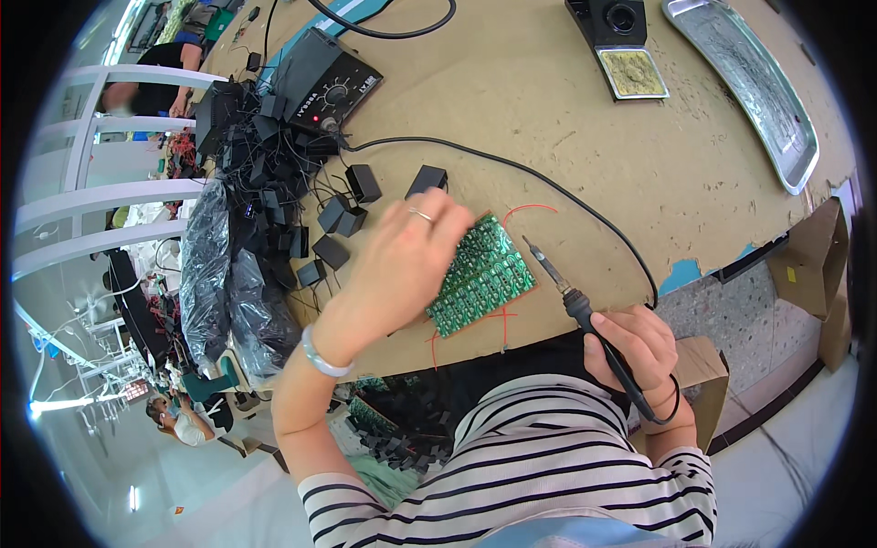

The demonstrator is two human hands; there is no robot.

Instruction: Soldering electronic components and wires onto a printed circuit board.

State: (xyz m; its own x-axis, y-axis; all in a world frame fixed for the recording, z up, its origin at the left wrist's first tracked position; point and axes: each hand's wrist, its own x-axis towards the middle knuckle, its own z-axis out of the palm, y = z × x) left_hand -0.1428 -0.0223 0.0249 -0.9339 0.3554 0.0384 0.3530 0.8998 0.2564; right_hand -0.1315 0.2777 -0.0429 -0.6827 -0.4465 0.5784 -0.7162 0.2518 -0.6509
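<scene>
My right hand (pixel 639 345) grips a soldering iron (pixel 585 315) by its black handle, the metal tip pointing up and left, just right of a green circuit board panel (pixel 489 283). The panel lies on the brown tabletop and carries rows of small parts. Over its left side is my left hand (pixel 406 256), fingers curled down and closed; what they hold, if anything, is hidden. Just beyond those knuckles sits a small black box (pixel 427 179), partly covered by the hand. Thin red wires (pixel 530 208) stick out around the panel.
A black soldering station (pixel 324 82) with a dial stands back left, its cable arching across the table. Beside it piles a heap of small black boxes with wires (pixel 269 164). Back right are an iron stand with a yellow sponge (pixel 632 73) and a metal tray (pixel 749 82).
</scene>
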